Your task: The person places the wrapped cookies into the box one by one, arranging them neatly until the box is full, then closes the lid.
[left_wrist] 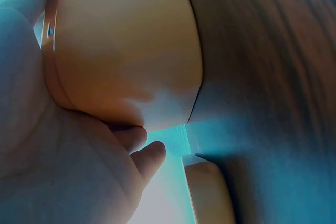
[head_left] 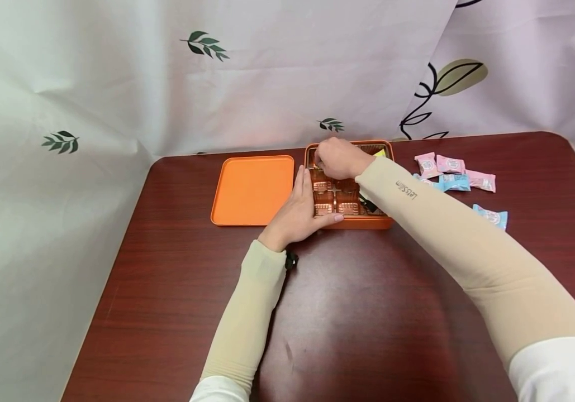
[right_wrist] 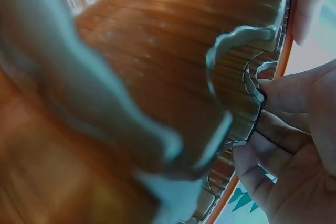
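An orange box stands at the back of the table, lined with a clear, ribbed plastic tray divided into compartments. My right hand reaches over its back left part; in the right wrist view, thumb and fingers pinch the edge of the plastic tray. My left hand braces the box's front left corner, fingers straight along the side and thumb across the front rim. The left wrist view has the box wall against that palm. A yellow piece shows in the back right compartment, partly hidden by my right sleeve.
Left of the box lies a flat orange lid. Several small wrapped packets, pink and blue, lie to its right near my right forearm. A white patterned cloth hangs right behind the table.
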Available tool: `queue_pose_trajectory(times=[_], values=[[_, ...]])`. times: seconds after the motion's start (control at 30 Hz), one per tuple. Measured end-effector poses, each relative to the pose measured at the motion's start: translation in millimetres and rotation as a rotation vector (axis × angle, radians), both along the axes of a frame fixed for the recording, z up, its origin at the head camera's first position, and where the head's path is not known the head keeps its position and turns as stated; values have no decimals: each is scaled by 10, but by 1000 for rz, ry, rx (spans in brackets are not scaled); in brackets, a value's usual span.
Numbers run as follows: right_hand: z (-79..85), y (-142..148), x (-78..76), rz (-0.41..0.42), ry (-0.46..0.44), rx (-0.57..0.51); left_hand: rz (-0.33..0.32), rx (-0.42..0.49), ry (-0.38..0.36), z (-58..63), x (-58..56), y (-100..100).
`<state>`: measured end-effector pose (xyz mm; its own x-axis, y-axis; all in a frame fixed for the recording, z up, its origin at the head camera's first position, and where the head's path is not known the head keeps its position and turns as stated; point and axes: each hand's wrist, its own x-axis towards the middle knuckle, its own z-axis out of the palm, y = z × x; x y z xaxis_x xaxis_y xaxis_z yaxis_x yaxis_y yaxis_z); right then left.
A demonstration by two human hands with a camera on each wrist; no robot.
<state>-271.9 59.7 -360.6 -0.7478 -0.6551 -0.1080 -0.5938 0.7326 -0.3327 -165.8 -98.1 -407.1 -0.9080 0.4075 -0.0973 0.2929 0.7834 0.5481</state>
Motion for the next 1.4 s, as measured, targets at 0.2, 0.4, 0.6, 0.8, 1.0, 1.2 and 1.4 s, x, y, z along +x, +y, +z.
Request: queue_pose_trajectory(times=[0.2, 0.4, 0.6, 0.8, 1.0, 1.2, 1.4], values=[[10, 23, 6, 2, -16, -2, -4, 3, 0, -4, 1, 5], [38, 30, 14, 13, 0, -29, -3, 3, 1, -13, -8, -4], [81, 99, 2, 16, 2, -47, -2, 9, -13, -10, 1, 1], [120, 207, -11, 4, -29, -60, 0, 6, -14, -8, -3, 5], [181, 325, -10, -3, -14, -89, 12, 15, -32, 6, -7, 11], [235, 500, 34, -41, -7, -102, 25, 17, -49, 9, -4, 19], [271, 616, 150, -25, 22, -144, 26, 21, -48, 2, -3, 19]])
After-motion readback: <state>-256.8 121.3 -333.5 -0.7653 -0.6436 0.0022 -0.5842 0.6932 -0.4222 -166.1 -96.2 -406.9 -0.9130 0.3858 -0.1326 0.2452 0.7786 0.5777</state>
